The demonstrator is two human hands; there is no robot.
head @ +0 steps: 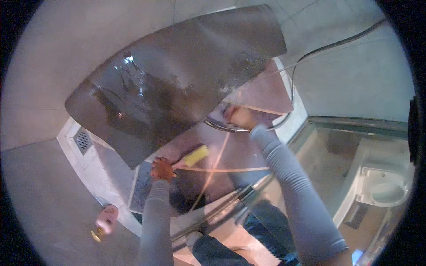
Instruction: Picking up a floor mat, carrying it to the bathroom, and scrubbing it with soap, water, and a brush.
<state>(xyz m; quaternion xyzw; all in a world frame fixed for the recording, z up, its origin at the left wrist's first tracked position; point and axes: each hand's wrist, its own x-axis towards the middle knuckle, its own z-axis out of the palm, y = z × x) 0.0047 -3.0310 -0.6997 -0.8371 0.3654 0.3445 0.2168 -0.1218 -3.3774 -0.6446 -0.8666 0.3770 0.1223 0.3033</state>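
My left hand is closed around the handle of a scrub brush with pale yellow bristles, low over the tiled shower floor. A large dark mat with a wet, shiny surface leans on the shower wall and reaches down to the floor. My right hand is blurred by motion near the mat's lower right edge. It grips the end of a shower hose; the fitting in the hand is too blurred to make out. Water glistens on the mat.
A pink pump bottle is at the lower left by the white ledge, which has a drain grate. The shower's door track crosses before my feet. A glass panel stands right, with a toilet beyond.
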